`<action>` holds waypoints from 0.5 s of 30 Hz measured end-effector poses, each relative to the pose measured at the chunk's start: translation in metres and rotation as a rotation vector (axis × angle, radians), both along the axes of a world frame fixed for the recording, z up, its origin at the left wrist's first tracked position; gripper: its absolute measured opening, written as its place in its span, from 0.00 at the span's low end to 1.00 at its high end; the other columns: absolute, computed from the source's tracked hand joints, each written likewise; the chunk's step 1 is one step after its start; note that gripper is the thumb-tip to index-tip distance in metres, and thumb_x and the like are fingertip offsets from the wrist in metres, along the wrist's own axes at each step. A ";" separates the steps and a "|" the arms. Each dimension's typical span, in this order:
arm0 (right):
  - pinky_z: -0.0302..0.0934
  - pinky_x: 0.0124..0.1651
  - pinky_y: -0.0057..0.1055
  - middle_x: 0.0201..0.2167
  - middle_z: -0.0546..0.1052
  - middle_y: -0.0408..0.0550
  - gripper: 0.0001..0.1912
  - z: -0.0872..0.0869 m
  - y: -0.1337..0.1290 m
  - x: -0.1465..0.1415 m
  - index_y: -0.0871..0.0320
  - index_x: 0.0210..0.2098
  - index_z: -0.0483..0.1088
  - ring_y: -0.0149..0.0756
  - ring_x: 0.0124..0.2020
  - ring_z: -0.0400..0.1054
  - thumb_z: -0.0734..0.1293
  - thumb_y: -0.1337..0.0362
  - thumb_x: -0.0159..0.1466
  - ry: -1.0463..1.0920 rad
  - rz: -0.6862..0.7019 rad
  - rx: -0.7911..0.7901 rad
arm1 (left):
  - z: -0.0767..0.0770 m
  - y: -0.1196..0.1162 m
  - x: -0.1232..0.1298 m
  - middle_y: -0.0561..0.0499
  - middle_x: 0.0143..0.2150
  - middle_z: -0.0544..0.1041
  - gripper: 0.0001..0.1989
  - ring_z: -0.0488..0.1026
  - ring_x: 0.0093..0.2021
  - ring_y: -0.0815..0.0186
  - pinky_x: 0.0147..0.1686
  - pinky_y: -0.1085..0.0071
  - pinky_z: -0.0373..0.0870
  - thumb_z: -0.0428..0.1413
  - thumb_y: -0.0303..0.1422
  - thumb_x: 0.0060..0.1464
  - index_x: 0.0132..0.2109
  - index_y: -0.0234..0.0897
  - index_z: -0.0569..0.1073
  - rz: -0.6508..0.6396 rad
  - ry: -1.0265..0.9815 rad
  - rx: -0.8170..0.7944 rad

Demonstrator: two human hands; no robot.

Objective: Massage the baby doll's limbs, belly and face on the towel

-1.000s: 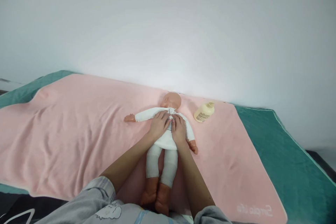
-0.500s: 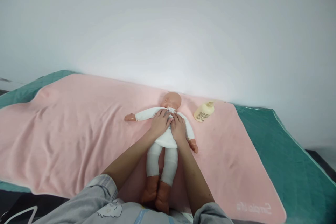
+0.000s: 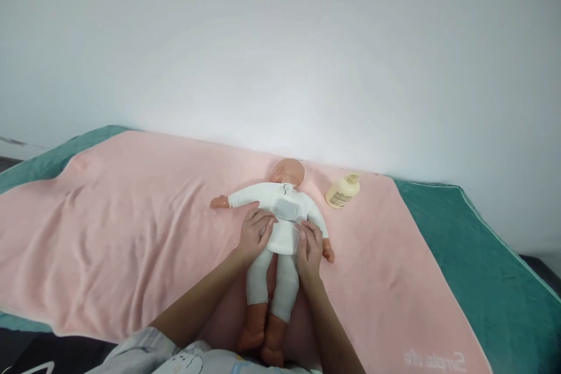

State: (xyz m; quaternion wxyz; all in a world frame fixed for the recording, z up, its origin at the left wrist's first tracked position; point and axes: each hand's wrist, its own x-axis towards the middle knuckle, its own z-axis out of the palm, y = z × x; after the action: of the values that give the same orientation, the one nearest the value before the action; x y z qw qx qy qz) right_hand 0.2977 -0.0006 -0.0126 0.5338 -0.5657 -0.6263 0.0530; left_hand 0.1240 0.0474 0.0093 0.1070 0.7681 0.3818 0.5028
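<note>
A baby doll (image 3: 284, 239) in a white top and pale leggings lies on its back, arms spread, its head toward the wall. A grey rectangular patch (image 3: 287, 209) shows on its chest, above a crease across the top at waist height. My left hand (image 3: 255, 235) is at the left side of the doll's waist, thumb and fingers closed on the white top. At the opposite side, my right hand (image 3: 310, 244) has its bent fingers closed on the edge of the same top. The fingertips are partly hidden.
A pale yellow bottle (image 3: 343, 191) with printed text stands beyond the doll's shoulder on the right. Beneath everything lies a wrinkled pink blanket (image 3: 385, 280) over a green cover (image 3: 473, 251). A white wall (image 3: 280, 58) rises along the far edge.
Both hands have moved from lying together on the doll's chest down and apart to the sides of its waist. The grey chest patch is now uncovered.
</note>
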 end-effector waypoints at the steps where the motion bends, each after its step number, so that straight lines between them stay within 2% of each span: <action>1: 0.61 0.53 0.44 0.46 0.70 0.54 0.18 -0.003 -0.011 0.001 0.55 0.46 0.74 0.42 0.50 0.65 0.54 0.62 0.69 -0.018 0.031 0.015 | -0.002 -0.008 -0.002 0.48 0.37 0.79 0.15 0.72 0.39 0.62 0.44 0.59 0.68 0.44 0.30 0.64 0.37 0.39 0.75 -0.004 -0.014 0.001; 4: 0.62 0.47 0.43 0.42 0.71 0.52 0.18 -0.009 -0.033 0.003 0.53 0.45 0.76 0.42 0.46 0.66 0.55 0.64 0.69 -0.101 0.130 0.037 | -0.009 -0.023 -0.006 0.49 0.36 0.79 0.13 0.71 0.38 0.61 0.42 0.60 0.69 0.46 0.28 0.63 0.36 0.39 0.75 -0.048 -0.044 0.016; 6: 0.62 0.44 0.42 0.40 0.71 0.51 0.17 -0.010 -0.038 0.003 0.52 0.45 0.76 0.41 0.43 0.66 0.56 0.64 0.68 -0.134 0.161 0.025 | -0.013 -0.025 -0.007 0.49 0.35 0.79 0.12 0.71 0.38 0.62 0.42 0.60 0.69 0.47 0.28 0.62 0.36 0.39 0.75 -0.093 -0.031 -0.001; 11: 0.61 0.43 0.40 0.34 0.72 0.49 0.17 -0.008 -0.029 -0.001 0.52 0.42 0.78 0.38 0.39 0.66 0.57 0.65 0.68 -0.112 0.160 -0.045 | -0.017 -0.015 -0.006 0.49 0.32 0.78 0.13 0.70 0.37 0.62 0.40 0.61 0.68 0.47 0.28 0.61 0.32 0.39 0.74 -0.176 0.044 -0.137; 15: 0.61 0.42 0.38 0.31 0.72 0.47 0.17 -0.005 -0.022 -0.003 0.52 0.37 0.79 0.37 0.38 0.66 0.57 0.64 0.69 -0.046 0.166 -0.119 | -0.020 -0.010 -0.005 0.49 0.32 0.78 0.12 0.70 0.37 0.61 0.40 0.62 0.68 0.47 0.28 0.60 0.31 0.38 0.73 -0.198 0.060 -0.170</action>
State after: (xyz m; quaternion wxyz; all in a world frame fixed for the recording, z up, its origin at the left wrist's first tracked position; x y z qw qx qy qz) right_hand 0.2945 -0.0225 -0.0173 0.4786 -0.5436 -0.6788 0.1212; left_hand 0.1192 0.0371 -0.0104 0.2096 0.8048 0.3484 0.4325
